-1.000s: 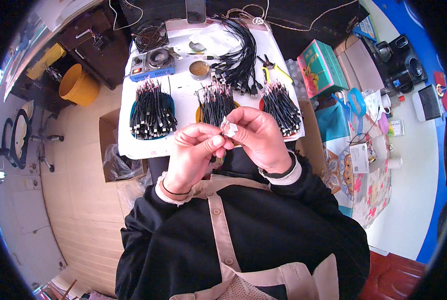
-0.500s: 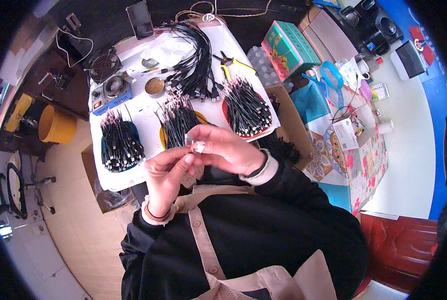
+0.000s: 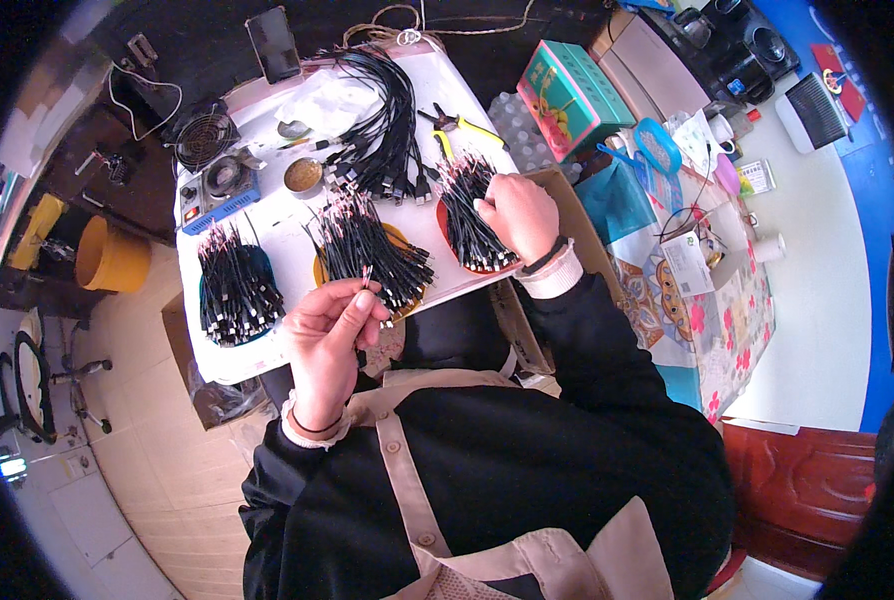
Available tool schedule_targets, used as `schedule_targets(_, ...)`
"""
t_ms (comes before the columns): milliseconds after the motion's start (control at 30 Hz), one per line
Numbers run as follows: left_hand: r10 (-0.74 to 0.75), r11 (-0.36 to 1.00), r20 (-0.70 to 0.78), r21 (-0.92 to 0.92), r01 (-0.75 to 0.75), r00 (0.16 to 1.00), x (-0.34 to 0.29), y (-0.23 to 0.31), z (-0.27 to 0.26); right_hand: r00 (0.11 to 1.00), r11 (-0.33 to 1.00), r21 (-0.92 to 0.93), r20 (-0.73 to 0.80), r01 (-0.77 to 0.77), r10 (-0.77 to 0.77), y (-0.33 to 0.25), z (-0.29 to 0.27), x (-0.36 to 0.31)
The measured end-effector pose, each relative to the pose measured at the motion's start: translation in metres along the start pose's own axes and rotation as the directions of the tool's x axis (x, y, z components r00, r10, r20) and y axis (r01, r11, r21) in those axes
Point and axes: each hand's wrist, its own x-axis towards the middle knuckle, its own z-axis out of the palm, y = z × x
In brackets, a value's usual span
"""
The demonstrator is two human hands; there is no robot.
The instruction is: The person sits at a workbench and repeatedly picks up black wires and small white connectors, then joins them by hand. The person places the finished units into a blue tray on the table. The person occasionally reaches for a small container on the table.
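My left hand [image 3: 329,345] is closed in a pinch in front of the table, holding a short black cable whose bare, reddish wire ends [image 3: 367,274] stick up past the thumb. Most of that cable is hidden by the fingers. My right hand [image 3: 523,218], fingers curled, is at the right-hand pile of short black cables [image 3: 472,228] in a red dish; what is in its fingertips is hidden. A middle pile of cables [image 3: 367,245] lies in a yellow dish just beyond my left hand. Another cable pile [image 3: 237,290] fills a dark teal dish at the left.
Longer black cables [image 3: 392,110] lie at the table's back, beside yellow-handled cutters [image 3: 457,125]. A round tin [image 3: 304,177] and a blue soldering station [image 3: 222,195] stand at the left. A cardboard box [image 3: 577,225] adjoins the table's right edge.
My right hand has left my left hand and moved right and away from me to the right-hand cable pile. A small white piece seen earlier between the hands no longer shows.
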Motion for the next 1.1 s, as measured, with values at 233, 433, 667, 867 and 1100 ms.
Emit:
schedule_targets(233, -0.013, 0.999, -0.011, -0.033, 0.013, 1.000, -0.007, 0.001, -0.002, 0.990, 0.989, -0.055, 0.036, -0.137, 0.139, 0.003, -0.016, 0.006)
schedule_targets(433, -0.075, 0.970, -0.008, -0.235, 0.071, 0.997, 0.000, 0.001, 0.006, 0.977, 0.889, 0.417, -0.018, -0.188, 0.214, -0.013, -0.061, -0.014)
schedule_targets(667, -0.039, 0.916, -0.007, -0.400, 0.033, 0.999, 0.008, 0.004, 0.034, 0.987, 0.760, 0.642, -0.161, 0.102, 0.004, -0.110, -0.067, -0.071)
schedule_targets(867, 0.074, 0.931, -0.043, -0.356, -0.084, 0.996, 0.002, 0.008, 0.030, 0.932, 0.790, 0.515, -0.311, 0.332, -0.189, -0.133, -0.060, -0.075)
schedule_targets(1100, 0.121, 0.918, -0.139, -0.361, -0.164, 0.983, 0.000, 0.008, 0.029, 0.909, 0.805, 0.455, -0.344, 0.381, -0.235, -0.138, -0.057, -0.076)
